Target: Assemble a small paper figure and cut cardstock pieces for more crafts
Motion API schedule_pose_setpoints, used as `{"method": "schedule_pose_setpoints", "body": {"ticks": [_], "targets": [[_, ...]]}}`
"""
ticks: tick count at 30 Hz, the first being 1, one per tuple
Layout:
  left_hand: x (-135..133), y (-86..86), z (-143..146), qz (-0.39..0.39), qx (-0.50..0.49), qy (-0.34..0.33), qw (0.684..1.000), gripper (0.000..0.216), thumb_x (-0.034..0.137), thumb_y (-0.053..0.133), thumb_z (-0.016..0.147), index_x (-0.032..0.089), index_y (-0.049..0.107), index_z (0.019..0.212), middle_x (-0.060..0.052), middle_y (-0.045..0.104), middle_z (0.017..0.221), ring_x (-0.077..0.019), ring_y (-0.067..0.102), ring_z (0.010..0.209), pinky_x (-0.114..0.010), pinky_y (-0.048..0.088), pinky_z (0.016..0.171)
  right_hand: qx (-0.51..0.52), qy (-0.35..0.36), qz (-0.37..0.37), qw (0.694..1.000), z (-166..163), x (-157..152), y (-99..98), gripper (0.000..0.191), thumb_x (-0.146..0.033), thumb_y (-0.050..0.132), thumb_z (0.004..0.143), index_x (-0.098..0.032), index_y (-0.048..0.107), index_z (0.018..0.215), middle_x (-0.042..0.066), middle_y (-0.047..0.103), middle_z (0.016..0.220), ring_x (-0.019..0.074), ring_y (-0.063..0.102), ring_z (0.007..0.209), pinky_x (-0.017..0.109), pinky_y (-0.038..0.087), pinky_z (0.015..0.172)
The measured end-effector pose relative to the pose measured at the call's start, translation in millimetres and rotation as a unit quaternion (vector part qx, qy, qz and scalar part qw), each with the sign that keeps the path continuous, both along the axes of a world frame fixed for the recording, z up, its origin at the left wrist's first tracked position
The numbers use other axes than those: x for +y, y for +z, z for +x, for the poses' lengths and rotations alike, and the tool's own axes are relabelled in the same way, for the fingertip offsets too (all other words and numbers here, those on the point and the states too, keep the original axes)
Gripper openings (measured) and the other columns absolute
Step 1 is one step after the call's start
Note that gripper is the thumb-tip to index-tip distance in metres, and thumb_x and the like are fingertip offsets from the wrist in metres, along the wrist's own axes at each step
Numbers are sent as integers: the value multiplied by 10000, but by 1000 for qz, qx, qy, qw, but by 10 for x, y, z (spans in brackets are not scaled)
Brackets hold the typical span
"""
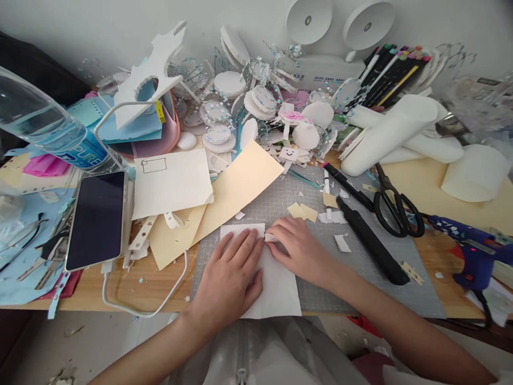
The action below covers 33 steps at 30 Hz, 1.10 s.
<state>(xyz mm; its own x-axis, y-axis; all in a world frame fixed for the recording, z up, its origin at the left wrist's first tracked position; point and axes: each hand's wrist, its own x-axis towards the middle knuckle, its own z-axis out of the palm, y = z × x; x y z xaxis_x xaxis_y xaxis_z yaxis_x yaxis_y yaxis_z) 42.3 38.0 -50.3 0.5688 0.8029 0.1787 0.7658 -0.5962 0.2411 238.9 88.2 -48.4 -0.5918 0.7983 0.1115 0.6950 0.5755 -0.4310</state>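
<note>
A sheet of white paper (276, 291) lies on the grey cutting mat (320, 251) at the table's front edge. My left hand (234, 272) rests flat on the sheet, its fingers stretched out toward the top edge. Just right of those fingertips, my right hand (294, 248) pinches a small white paper piece (272, 237) at the sheet's upper part. Whether that piece is a flap of the sheet or a separate strip, I cannot tell. To the right lie a black utility knife (372, 240), black-handled scissors (395, 206) and a small white scrap (342, 243).
A phone (98, 219), its white cable (144, 311) and a water bottle (52, 123) stand left. Cream card (244, 187) and a sheet with a drawn rectangle (172, 184) lie behind my left hand. Paper decorations (260, 101) crowd the back; a blue glue gun (475, 254) sits right.
</note>
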Motion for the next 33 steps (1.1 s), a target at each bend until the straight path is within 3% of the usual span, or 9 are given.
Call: {"method": "schedule_pose_setpoints", "body": {"ticks": [8,19,28,33], "targets": [[-18,22,42,33,32,23,999,435,279,420,960,135,544,1351,-65,550,1436,-233,502,1317,-445,309,1117,9,56,33,998,67,-19,-33,150,-135,427,969,-163,567,921,71,608,909,213,533,886,376,382,824],[-34,10,8,-1,38,7,999,471,303,358,997,133,465,1424,-72,454,1513,-232,405,1400,-431,221,1160,94,41,11,995,146,-101,-66,104,-119,503,941,-187,576,913,40,598,903,191,511,907,352,407,858],[-28,-2,-38,-29,21,-2,999,539,338,391,990,119,370,1481,-72,368,1564,-238,333,1444,-421,216,1194,85,-13,124,989,140,-410,-71,149,-45,537,915,-157,628,950,61,682,954,197,548,923,398,401,896],[-28,-3,-36,-30,26,-1,999,550,340,406,983,119,365,1485,-71,353,1572,-235,324,1450,-421,204,1203,54,-17,137,989,150,-570,-108,194,-76,565,933,-138,647,1098,67,715,1082,197,576,1026,403,386,966]]}}
